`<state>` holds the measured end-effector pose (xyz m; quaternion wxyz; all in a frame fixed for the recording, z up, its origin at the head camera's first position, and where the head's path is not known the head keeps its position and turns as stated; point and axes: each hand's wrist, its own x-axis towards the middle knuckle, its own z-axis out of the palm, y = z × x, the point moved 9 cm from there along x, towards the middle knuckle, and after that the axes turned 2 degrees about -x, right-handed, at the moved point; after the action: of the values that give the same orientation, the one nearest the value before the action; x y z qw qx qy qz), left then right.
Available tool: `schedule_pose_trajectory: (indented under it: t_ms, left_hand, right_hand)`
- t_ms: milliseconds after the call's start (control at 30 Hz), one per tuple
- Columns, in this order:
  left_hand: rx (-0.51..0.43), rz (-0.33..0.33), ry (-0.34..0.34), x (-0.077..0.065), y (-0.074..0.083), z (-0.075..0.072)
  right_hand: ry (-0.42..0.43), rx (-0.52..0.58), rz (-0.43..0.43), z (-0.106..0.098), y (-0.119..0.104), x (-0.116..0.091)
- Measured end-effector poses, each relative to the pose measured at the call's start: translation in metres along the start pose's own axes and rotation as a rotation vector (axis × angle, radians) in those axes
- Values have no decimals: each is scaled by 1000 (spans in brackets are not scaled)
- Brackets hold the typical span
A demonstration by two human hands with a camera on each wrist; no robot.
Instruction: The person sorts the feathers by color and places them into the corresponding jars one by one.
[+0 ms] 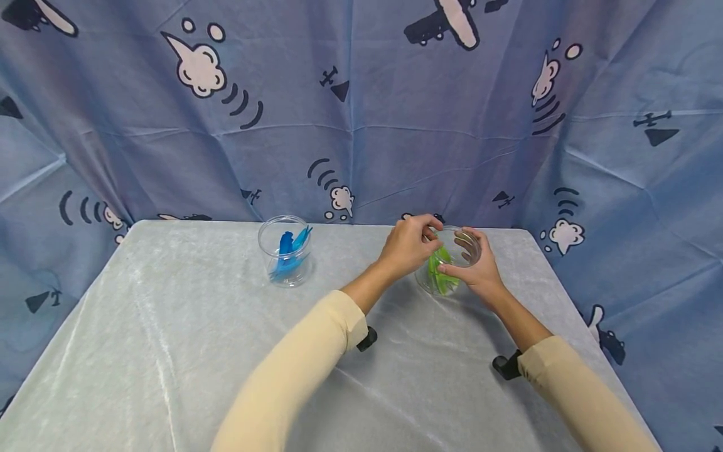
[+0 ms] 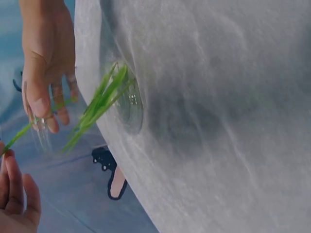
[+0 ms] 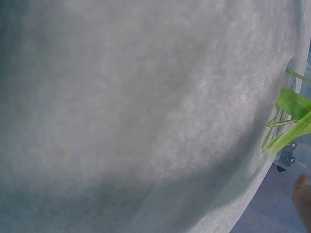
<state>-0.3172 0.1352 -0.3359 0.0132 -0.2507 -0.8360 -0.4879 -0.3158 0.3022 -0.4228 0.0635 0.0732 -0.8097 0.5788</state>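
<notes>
Near the table's back edge on the right stands a clear jar [image 1: 427, 284] with long green leaves [image 1: 444, 282] inside. My right hand [image 1: 481, 267] grips it near the rim, thumb on the near side and fingers seen through the wall. Above the jar's left rim, my left hand [image 1: 408, 246] pinches a thin green stem [image 2: 19, 137] between thumb and fingertips. In the left wrist view, the left hand [image 2: 18, 199] shows at the lower left corner. The right wrist view has the leaves [image 3: 294, 116] at its right edge, with only part of a finger [image 3: 302, 194] visible.
A second clear jar [image 1: 294, 282] holding blue strips [image 1: 289, 258] stands farther left near the back edge. The table [image 1: 141, 351] has a pale, creased cloth. Behind it hangs a blue patterned curtain [image 1: 294, 94].
</notes>
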Motion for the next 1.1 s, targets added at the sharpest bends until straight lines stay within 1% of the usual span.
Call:
schedule_pose_trajectory:
  t_ms: [100, 200, 333, 467, 633, 733, 833, 900, 1033, 1100]
  left_hand:
    - [-31, 10, -11, 0, 1, 5]
    - [-63, 19, -44, -1, 1, 10]
    - [-93, 12, -86, -5, -4, 12]
    - [-103, 8, -104, -9, -11, 7]
    - [-117, 15, -126, -13, -15, -5]
    - [-123, 21, -133, -15, -17, -15]
    - [-105, 31, -113, -16, -18, -31]
    - [-85, 34, -91, -17, -20, -45]
    - [-42, 23, -24, -21, -26, -77]
    - [-19, 20, 8, -25, -30, -94]
  right_hand:
    - [-4, 4, 0, 1, 0, 0]
    - [-6, 1, 3, 2, 0, 0]
    - [-5, 4, 9, 4, 0, 0]
    - [-6, 3, 11, 4, 1, 1]
    - [-9, -23, 3, 0, -1, 1]
    - [-6, -44, 2, -3, -1, 1]
    - [-12, -59, 8, -5, 0, 1]
    - [-35, -48, 19, -6, 1, 0]
    - [-102, 42, 47, -10, 5, -3]
    - [-109, 74, 65, -17, 8, -6]
